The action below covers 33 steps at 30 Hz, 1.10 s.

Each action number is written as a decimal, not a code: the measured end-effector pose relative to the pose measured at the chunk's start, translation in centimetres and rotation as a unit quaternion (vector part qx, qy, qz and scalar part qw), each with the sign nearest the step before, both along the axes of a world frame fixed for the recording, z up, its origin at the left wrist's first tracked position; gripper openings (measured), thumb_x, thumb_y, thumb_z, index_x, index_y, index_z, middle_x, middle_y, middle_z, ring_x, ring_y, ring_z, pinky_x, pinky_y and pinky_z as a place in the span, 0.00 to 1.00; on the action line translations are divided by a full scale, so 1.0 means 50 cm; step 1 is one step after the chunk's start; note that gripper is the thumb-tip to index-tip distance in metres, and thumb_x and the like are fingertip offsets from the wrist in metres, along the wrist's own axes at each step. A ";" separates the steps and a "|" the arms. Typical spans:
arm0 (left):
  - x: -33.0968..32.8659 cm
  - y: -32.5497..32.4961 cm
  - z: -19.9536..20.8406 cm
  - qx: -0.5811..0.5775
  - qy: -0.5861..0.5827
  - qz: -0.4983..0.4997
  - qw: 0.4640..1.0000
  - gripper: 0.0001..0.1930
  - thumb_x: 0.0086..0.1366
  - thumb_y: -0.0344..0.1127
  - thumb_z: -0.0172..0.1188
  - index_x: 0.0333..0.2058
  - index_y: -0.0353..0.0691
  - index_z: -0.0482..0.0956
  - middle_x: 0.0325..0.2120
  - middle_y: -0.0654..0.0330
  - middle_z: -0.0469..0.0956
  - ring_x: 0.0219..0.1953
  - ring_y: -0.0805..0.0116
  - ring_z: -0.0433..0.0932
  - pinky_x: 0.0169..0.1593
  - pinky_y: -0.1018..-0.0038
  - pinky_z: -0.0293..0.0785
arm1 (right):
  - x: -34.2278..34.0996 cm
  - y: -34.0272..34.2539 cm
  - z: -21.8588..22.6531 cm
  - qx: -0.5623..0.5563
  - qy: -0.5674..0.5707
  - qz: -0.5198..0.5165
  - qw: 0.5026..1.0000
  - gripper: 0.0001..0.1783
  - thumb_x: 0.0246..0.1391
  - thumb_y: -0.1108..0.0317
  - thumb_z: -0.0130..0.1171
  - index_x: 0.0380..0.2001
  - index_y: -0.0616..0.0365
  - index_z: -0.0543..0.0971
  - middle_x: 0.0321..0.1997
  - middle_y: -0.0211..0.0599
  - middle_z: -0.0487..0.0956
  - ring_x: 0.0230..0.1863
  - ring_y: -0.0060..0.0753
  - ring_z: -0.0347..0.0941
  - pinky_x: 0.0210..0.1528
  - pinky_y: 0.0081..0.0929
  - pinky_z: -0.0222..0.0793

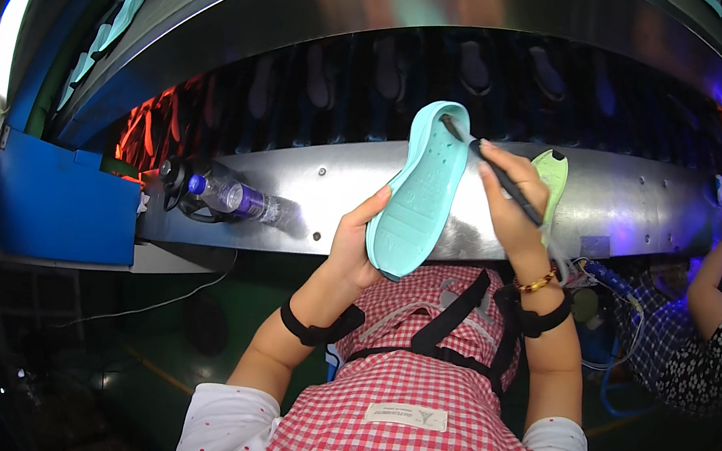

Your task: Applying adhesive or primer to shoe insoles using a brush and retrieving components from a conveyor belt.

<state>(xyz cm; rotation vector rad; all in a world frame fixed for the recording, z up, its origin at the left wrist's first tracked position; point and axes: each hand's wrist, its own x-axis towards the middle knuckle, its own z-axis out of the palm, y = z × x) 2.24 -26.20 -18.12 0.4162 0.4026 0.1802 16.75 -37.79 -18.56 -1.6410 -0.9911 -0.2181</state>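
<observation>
A mint-green shoe sole is tilted up over the metal ledge, its hollow inner face showing. My left hand grips it along its left edge near the lower end, with the thumb on the rim. In my right hand is a slim black-handled brush, closed in the fingers. The brush's dark tip reaches inside the upper end of the sole, at the inner wall. Small wet-looking spots show on the sole's inner surface. Just beyond my right hand lies a pale yellow-green sole, partly hidden.
The steel ledge runs across in front of me. On its left stand a clear plastic bottle and a dark-lidded container. Behind it, several soles hang in a dark, red-lit machine. A co-worker's arm reaches in at right.
</observation>
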 end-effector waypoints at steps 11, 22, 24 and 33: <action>-0.014 0.036 -0.024 0.018 0.029 0.044 0.998 0.24 0.61 0.45 0.41 0.49 0.32 0.62 0.43 0.48 0.70 0.43 0.58 0.73 0.45 0.66 0.72 | -0.082 -0.031 0.046 -0.045 0.105 0.222 0.968 0.14 0.40 0.74 0.57 0.34 0.67 0.76 0.30 0.49 0.77 0.30 0.38 0.74 0.33 0.26 0.68; -0.057 0.276 0.265 0.281 -0.224 0.116 0.926 0.30 0.62 0.49 0.33 0.54 0.30 0.55 0.47 0.39 0.63 0.43 0.42 0.68 0.44 0.47 0.64 | 0.024 -0.164 0.069 0.199 0.503 0.221 0.811 0.19 0.53 0.63 0.43 0.40 0.70 0.70 0.38 0.51 0.75 0.34 0.34 0.72 0.37 0.26 0.68; -0.053 0.399 0.323 0.199 -0.332 0.093 0.917 0.27 0.62 0.44 0.33 0.55 0.30 0.52 0.55 0.41 0.51 0.57 0.42 0.52 0.56 0.45 0.49 | 0.026 -0.155 0.060 0.201 0.510 0.229 0.804 0.19 0.53 0.63 0.43 0.40 0.70 0.69 0.40 0.51 0.74 0.34 0.33 0.71 0.36 0.25 0.68; 0.022 0.560 0.415 0.121 -0.074 0.508 0.850 0.43 0.57 0.62 0.34 0.59 0.35 0.34 0.60 0.48 0.42 0.61 0.54 0.45 0.61 0.58 0.40 | 0.034 -0.167 0.037 0.238 0.554 0.173 0.779 0.15 0.45 0.81 0.51 0.40 0.68 0.71 0.42 0.48 0.73 0.35 0.28 0.72 0.40 0.19 0.68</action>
